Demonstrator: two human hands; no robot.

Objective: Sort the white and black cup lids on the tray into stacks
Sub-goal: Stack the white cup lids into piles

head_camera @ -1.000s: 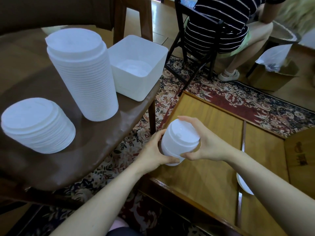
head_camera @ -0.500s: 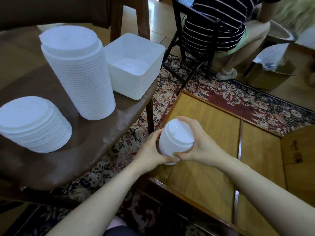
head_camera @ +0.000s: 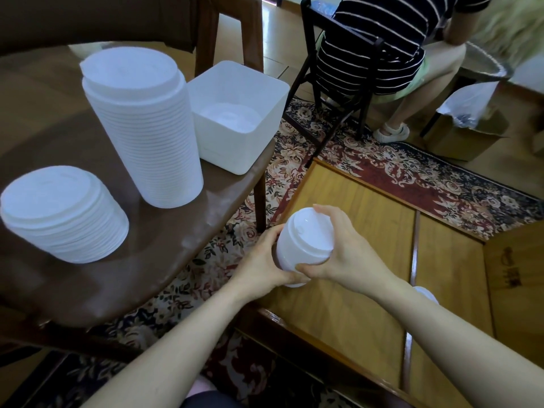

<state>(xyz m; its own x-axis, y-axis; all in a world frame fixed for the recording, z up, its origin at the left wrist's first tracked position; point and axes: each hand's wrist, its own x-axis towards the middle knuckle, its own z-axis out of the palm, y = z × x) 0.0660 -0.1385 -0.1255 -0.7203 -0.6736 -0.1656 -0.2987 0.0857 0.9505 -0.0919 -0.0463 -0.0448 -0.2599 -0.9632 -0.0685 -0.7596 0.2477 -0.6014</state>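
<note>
Both hands hold one short stack of white plastic cup lids (head_camera: 304, 244) in the air at centre, above the near left corner of a low yellow wooden panel (head_camera: 347, 313). The left hand (head_camera: 265, 265) has its grip curled round the stack's left and lower side, thumb under its base. The right hand (head_camera: 346, 254) has its grip wrapped over the right side, fingers arched across the top rim and thumb pressed near the bottom.

Left of the hands, the rounded edge of the dark brown wooden counter (head_camera: 182, 248) curves close by; a strip of patterned red and dark floral carpet (head_camera: 212, 260) shows in the gap between that edge and the yellow panel.

On the counter, a tall stack of white plastic lids (head_camera: 147, 128) stands upright in the middle. A lower, wider stack of white lids (head_camera: 61, 214) sits at the near left, well apart from it. A square white plastic bin (head_camera: 238, 113) sits at the far right corner of the counter, just beside the tall stack, with what looks like a white lid lying flat on its bottom.

A small white lid (head_camera: 425, 294) lies on the yellow panel, partly hidden behind the right forearm.

Far right, a person in a striped shirt (head_camera: 382, 39) sits on a black chair (head_camera: 332, 92), beside a cardboard box (head_camera: 468, 134) with a clear plastic bag in it.
</note>
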